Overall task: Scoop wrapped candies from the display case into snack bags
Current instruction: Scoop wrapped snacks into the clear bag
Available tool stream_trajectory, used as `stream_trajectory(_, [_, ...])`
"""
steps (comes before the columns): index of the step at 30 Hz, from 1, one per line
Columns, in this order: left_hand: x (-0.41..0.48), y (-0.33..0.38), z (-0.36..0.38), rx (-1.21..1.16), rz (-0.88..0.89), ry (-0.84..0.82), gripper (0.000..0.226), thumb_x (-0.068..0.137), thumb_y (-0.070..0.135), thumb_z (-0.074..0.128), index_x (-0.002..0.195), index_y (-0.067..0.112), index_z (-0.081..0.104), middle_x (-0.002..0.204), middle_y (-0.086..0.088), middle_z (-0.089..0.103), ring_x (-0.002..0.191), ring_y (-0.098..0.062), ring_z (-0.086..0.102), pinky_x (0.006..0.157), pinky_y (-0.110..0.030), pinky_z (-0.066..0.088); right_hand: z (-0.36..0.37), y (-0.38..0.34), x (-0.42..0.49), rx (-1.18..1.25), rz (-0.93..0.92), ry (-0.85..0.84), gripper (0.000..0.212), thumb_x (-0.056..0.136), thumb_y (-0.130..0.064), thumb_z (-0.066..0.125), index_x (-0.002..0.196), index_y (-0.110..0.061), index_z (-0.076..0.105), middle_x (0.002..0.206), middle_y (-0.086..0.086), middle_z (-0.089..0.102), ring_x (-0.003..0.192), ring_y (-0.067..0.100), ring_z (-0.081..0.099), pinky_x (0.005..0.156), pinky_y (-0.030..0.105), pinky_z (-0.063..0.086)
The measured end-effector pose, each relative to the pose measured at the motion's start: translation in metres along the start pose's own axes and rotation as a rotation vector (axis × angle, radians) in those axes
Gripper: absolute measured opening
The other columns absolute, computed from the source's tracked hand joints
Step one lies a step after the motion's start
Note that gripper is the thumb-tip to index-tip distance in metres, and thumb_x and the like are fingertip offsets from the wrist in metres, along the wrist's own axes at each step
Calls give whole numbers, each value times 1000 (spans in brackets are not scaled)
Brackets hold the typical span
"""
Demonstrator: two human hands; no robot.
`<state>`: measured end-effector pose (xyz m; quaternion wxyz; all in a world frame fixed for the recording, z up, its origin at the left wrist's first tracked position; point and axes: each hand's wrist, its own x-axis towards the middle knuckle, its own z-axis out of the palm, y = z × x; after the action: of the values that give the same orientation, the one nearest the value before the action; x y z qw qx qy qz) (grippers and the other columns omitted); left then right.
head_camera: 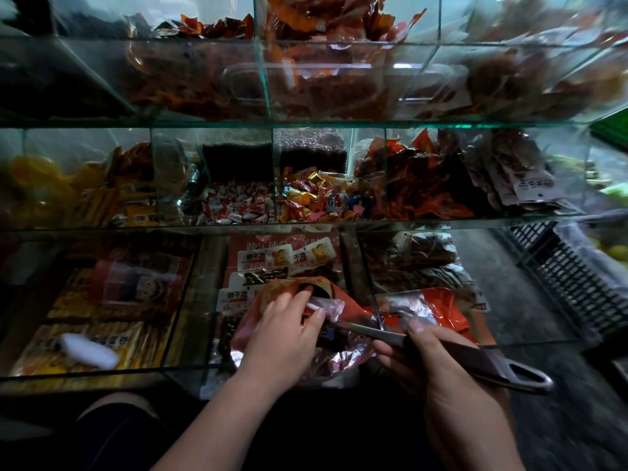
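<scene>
left hand [283,329]: mine, pinches the foil-lined mouth of the red bag [272,290]
right hand [418,358]: mine, clenched round the scoop's [482,362] dark handle
scoop: metal neck runs left into the bag mouth; I can't see the bowl
bag: near middle compartment of the glass case [306,125], over packed snacks
candies [306,198]: middle shelf, centre compartments, beyond my hands; white-red pile left, mixed colours right
crate [571,273]: black, right of case

The snack bag [353,312] at 6 o'clock is orange-red outside and silver foil inside. The scoop [475,360] at 5 o'clock has a dark brown handle and a steel-grey shaft. At centre lie red-and-white wrapped candies [238,205], with multicoloured candies [312,198] at their 3 o'clock. The yellow packets [112,195] are at 9 o'clock.
</scene>
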<state>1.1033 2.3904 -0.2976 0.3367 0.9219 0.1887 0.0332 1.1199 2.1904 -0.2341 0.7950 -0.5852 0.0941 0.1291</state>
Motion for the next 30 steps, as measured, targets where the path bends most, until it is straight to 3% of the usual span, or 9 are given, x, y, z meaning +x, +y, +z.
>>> stream_trajectory(3, [-10, 0, 1, -19, 57, 88, 56, 101, 57, 36, 152, 33, 40, 158, 10, 34, 145, -4, 20, 110, -24, 16, 0, -16, -10, 36, 4, -50, 9, 73, -23, 74, 72, -15, 77, 86, 25, 77, 83, 36, 78, 64, 29, 62])
stream_trajectory(8, [-7, 13, -17, -62, 140, 320, 52, 100, 55, 35, 137, 27, 59, 151, 11, 44, 145, -7, 30, 120, -35, 23, 10, -35, -21, 125, -60, -115, 8, 65, -5, 72, 72, -8, 75, 83, 32, 74, 79, 39, 77, 62, 27, 62])
stream_trajectory(11, [2, 24, -28, -114, 196, 407, 50, 101, 53, 35, 129, 22, 63, 148, 8, 48, 146, -9, 30, 124, -39, 17, 21, -46, -21, 152, -52, -183, 14, 81, 7, 64, 81, -4, 72, 76, 25, 75, 73, 30, 78, 59, 25, 62])
stream_trajectory(16, [40, 41, -47, -59, 244, 508, 46, 102, 48, 38, 127, 19, 63, 146, 2, 50, 143, -16, 35, 121, -49, 23, 45, -59, -14, 183, -74, -157, 24, 84, -3, 68, 76, -22, 78, 83, 22, 78, 83, 29, 79, 64, 24, 61])
stream_trajectory(18, [62, 49, -57, -29, 258, 496, 47, 102, 48, 40, 130, 18, 61, 149, 0, 48, 144, -19, 32, 119, -53, 24, 55, -64, -1, 259, -59, -96, 18, 92, 1, 63, 85, -13, 73, 78, 18, 78, 83, 29, 79, 62, 23, 60])
stream_trajectory(21, [100, 64, -70, -4, 252, 388, 54, 103, 53, 37, 146, 23, 50, 160, 4, 33, 151, -17, 17, 125, -45, 9, 67, -71, 26, 390, -45, -34, 8, 97, -2, 58, 94, -7, 64, 74, 10, 77, 87, 25, 79, 66, 22, 61])
stream_trajectory(25, [126, 69, -83, -402, 78, 267, 55, 104, 52, 41, 154, 28, 38, 163, 6, 27, 151, -17, 20, 118, -33, 14, 85, -74, 68, 454, -90, 5, 8, 98, -13, 62, 95, -8, 67, 74, 5, 79, 94, 25, 78, 77, 28, 63])
stream_trajectory(27, [121, 60, -85, -489, 25, 300, 51, 103, 48, 46, 149, 27, 45, 155, 1, 42, 142, -21, 38, 119, -42, 29, 93, -68, 93, 255, -207, 8, 7, 96, -17, 66, 91, -13, 71, 80, 6, 79, 95, 26, 77, 81, 32, 63])
stream_trajectory(30, [103, 46, -81, -465, 3, 326, 46, 100, 37, 58, 143, 22, 53, 141, 5, 52, 130, -19, 51, 108, -46, 46, 94, -58, 127, -527, -687, -135, 6, 93, -14, 70, 94, -14, 75, 95, 5, 76, 94, 17, 72, 84, 34, 57])
